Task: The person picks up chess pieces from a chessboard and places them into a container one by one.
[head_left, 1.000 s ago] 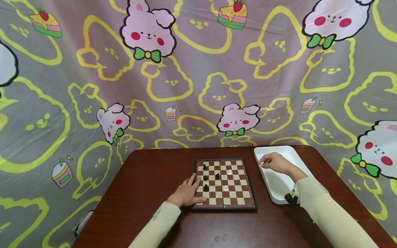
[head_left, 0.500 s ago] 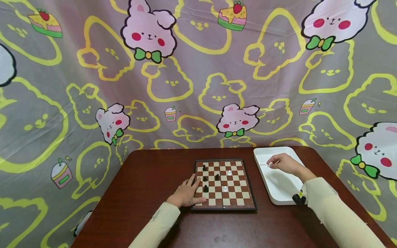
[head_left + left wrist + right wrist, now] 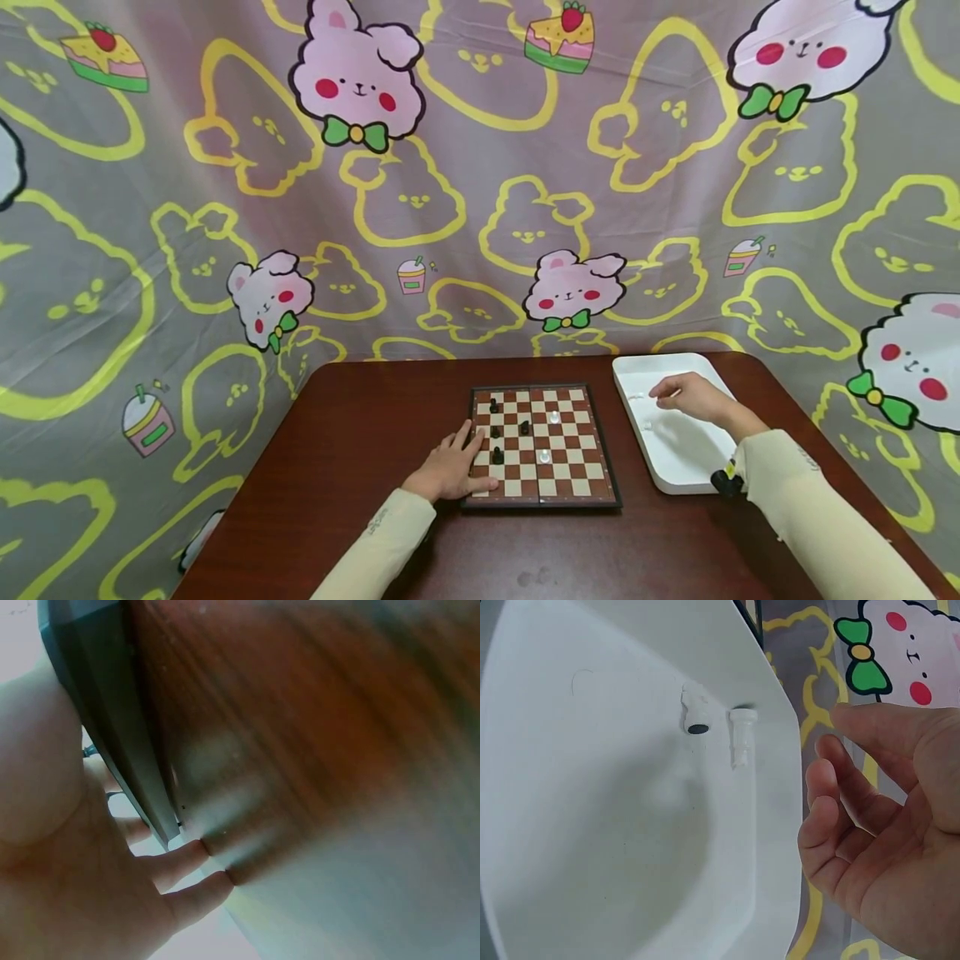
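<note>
My left hand [image 3: 448,468] rests on the left edge of a brown-and-cream chessboard [image 3: 573,487], fingers spread and thumb over the near corner. In the left wrist view, fingertips reach past the board's dark edge [image 3: 112,712] to the table. My right hand [image 3: 693,397] hovers above a white tray [image 3: 678,479], fingers loosely bent with nothing between them in the right wrist view. Two white chess pieces [image 3: 742,735] lie on their sides by the tray's wall. The other piece [image 3: 696,712] shows a dark round base.
Several black chess pieces stand on the board's left half, among them a black knight [image 3: 526,427]. Two white pieces are on its right half, one white piece [image 3: 545,457] nearer. A patterned cloth [image 3: 480,208] hangs behind the dark wooden table [image 3: 375,417].
My right hand has moved right from the tray's left rim and let go of a white chess piece, which lies in the tray. My left hand has stayed on the board.
</note>
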A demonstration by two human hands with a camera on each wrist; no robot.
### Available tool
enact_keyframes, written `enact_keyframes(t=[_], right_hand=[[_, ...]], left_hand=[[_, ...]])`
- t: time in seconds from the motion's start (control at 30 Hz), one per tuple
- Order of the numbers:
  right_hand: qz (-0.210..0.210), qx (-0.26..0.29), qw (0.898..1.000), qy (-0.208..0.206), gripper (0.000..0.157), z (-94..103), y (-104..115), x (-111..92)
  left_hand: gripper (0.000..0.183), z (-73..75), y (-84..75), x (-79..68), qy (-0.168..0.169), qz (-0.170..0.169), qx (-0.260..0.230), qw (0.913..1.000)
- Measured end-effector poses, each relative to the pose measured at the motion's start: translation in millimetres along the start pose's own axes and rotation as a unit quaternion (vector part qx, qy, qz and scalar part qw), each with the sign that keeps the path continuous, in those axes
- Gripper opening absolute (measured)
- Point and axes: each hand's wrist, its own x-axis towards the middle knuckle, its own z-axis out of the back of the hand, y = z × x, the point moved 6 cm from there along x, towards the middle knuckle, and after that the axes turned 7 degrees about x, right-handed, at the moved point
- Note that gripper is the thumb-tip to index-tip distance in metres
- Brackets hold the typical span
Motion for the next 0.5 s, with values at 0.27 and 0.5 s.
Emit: enact_keyframes(t=[0.27, 0.5], right_hand=[[0.024, -0.001, 1.0, 0.004, 0.017, -6.4, 8.6, 3.3], [0.028, -0.004, 1.0, 0.011, 0.016, -17.4, 21.4, 8.6]], left_hand=[[0.094, -0.4, 0.4, -0.4, 0.001, -0.003, -0.004, 1.0], [0.094, 1.2, 0.3, -0.1, -0.002, -0.001, 0.003, 1.0]])
